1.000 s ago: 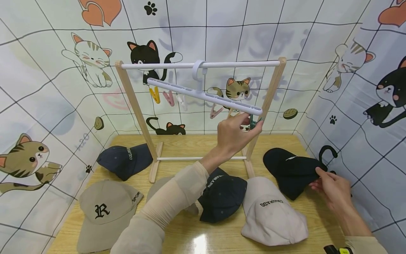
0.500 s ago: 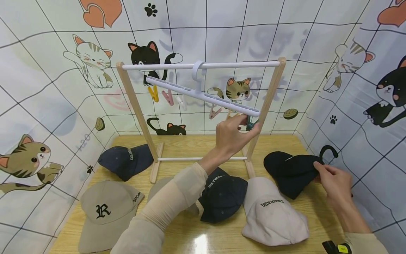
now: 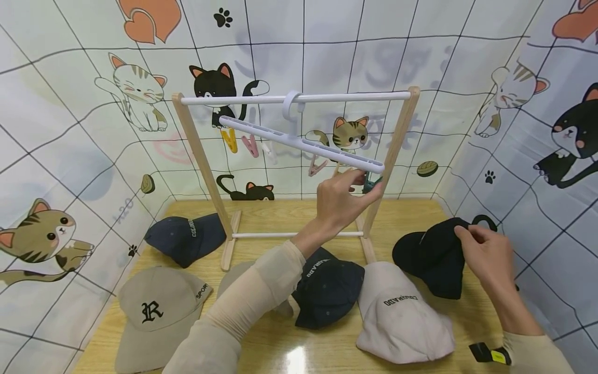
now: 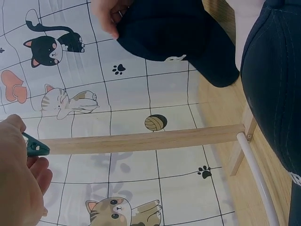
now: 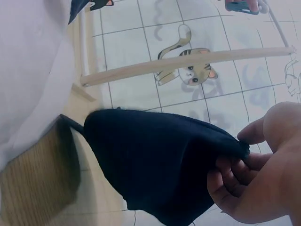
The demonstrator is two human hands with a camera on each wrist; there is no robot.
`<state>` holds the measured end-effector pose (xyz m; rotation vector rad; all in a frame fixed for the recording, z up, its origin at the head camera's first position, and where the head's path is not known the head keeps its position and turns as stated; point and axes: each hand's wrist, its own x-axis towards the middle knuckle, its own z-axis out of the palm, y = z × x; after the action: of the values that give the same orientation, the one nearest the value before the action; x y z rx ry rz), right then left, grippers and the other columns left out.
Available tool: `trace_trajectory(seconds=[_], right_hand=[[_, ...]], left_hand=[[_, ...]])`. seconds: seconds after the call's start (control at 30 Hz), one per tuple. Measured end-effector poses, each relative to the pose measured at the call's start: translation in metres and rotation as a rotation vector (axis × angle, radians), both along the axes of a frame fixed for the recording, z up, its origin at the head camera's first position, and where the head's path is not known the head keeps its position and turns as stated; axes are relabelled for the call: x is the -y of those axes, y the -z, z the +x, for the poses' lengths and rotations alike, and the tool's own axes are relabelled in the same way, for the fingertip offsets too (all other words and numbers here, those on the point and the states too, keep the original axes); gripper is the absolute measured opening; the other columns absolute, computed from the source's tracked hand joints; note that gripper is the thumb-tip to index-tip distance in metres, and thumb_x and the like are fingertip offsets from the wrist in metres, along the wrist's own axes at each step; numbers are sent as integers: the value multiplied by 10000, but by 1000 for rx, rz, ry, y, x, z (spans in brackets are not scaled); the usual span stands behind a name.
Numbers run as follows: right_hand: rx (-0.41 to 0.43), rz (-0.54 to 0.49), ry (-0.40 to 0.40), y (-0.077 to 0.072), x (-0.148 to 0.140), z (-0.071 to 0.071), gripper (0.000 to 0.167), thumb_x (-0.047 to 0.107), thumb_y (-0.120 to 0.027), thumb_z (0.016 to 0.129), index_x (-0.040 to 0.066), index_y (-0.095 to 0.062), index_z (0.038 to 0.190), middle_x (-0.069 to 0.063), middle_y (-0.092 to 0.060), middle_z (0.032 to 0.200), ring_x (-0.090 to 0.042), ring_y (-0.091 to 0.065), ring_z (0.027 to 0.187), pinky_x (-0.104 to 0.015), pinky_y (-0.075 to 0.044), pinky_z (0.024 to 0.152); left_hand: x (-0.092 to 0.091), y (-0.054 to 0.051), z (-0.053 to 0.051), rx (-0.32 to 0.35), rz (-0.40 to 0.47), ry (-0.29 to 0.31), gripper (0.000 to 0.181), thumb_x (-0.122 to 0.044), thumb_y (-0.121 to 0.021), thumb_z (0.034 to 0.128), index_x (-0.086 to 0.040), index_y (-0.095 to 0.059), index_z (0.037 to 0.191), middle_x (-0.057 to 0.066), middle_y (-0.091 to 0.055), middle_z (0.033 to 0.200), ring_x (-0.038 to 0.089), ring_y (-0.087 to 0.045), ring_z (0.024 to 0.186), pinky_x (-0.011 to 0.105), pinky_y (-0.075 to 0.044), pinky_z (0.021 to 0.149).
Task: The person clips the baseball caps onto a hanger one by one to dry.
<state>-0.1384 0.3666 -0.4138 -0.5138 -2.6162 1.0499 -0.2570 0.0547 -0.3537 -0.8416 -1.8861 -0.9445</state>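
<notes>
My left hand (image 3: 343, 200) pinches a dark green clip (image 3: 371, 183) under the low right end of a lavender hanger (image 3: 299, 143). The hanger hooks over the rack's white top rail (image 3: 355, 96) and tilts down to the right. To the right, my right hand (image 3: 490, 254) pinches the edge of a black cap (image 3: 436, 254), lifted partly off the table. In the right wrist view the thumb and fingers close on the dark cap's rim (image 5: 235, 146). The left wrist view has the green clip (image 4: 36, 147) between thumb and fingers.
Several clips hang along the hanger, among them a yellow clip (image 3: 229, 140) and a pink clip (image 3: 250, 145). On the table lie a white cap (image 3: 404, 317), navy caps such as the one in the middle (image 3: 329, 291), and a beige cap (image 3: 156, 306). A black hook (image 3: 486, 222) stands behind the black cap.
My right hand has moved up and slightly left, raising the near edge of the black cap and turning it more upright. My left hand has shifted slightly left and down with the clip.
</notes>
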Motion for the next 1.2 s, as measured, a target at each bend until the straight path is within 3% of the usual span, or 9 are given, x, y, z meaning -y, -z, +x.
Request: trace_trajectory(seconds=[0.17,0.33,0.43,0.63,0.77,0.93,1.0,1.07,1.2], right_hand=[[-75,56,-51,1,5,-2,595,431,-555,1175,-63,-691,1478,-299,-727,1315,95,-468,867,-178,-410,699],[-127,92,-79,-1,11,-2,531,384,-586,1165,-64,-740,1405,-287,-756,1226,164,-442,838,-165,-411,703],[-143,123,-83,-5,15,-3,519,377,-590,1158,-58,-749,1394,-287,-756,1203,25,-527,901,-226,-414,733],[-256,212,-137,-20,25,-3,474,286,-632,1128,-101,-741,1380,-356,-768,1177,-460,-678,1000,-327,-425,764],[-338,253,-178,-29,31,-3,408,226,-679,1098,-79,-765,1355,-365,-769,1264,-547,-720,1035,-299,-462,768],[-414,261,-235,-37,38,-2,358,178,-716,1080,-60,-777,1342,-355,-755,1336,-569,-720,1115,-68,-394,813],[-450,262,-254,-40,41,-1,331,156,-736,1065,-44,-793,1323,-333,-775,1308,-450,-749,1094,4,-318,814],[-488,254,-277,-43,45,-1,301,137,-755,1047,-29,-813,1291,-311,-798,1265,-164,-758,1060,9,-328,826],[-532,234,-364,-50,51,-2,264,114,-763,1041,6,-828,1273,-271,-813,1262,297,-477,1105,-15,-368,879]], left_hand=[[-4,-4,1,-20,11,4,241,-295,-920,936,-106,-834,1059,15,-887,944,86,-856,852,123,-604,760],[-6,-7,2,-40,8,-2,252,-313,-929,932,-114,-825,1047,6,-882,909,82,-846,814,115,-590,740],[-6,-7,3,-48,5,-6,232,-305,-922,933,-113,-800,978,-2,-875,885,88,-841,796,123,-593,730],[-5,-6,1,-67,-9,-23,246,-298,-902,943,-120,-748,872,-19,-858,849,91,-832,772,126,-562,670],[-4,-5,1,-77,-17,-30,247,-302,-895,943,-126,-751,846,-34,-841,815,93,-811,729,118,-536,648],[-1,-6,2,-91,-21,-42,248,-296,-880,942,-132,-741,820,-47,-795,748,102,-761,665,129,-507,623],[-1,-7,3,-94,-23,-39,243,-291,-881,938,-128,-743,822,-46,-792,745,102,-755,664,141,-506,616],[1,-7,3,-92,-28,-35,247,-287,-884,935,-124,-740,819,-40,-785,737,102,-758,670,149,-502,608],[4,-6,2,-66,-41,-31,277,-279,-884,933,-112,-717,788,-8,-765,707,119,-757,652,174,-495,588]])
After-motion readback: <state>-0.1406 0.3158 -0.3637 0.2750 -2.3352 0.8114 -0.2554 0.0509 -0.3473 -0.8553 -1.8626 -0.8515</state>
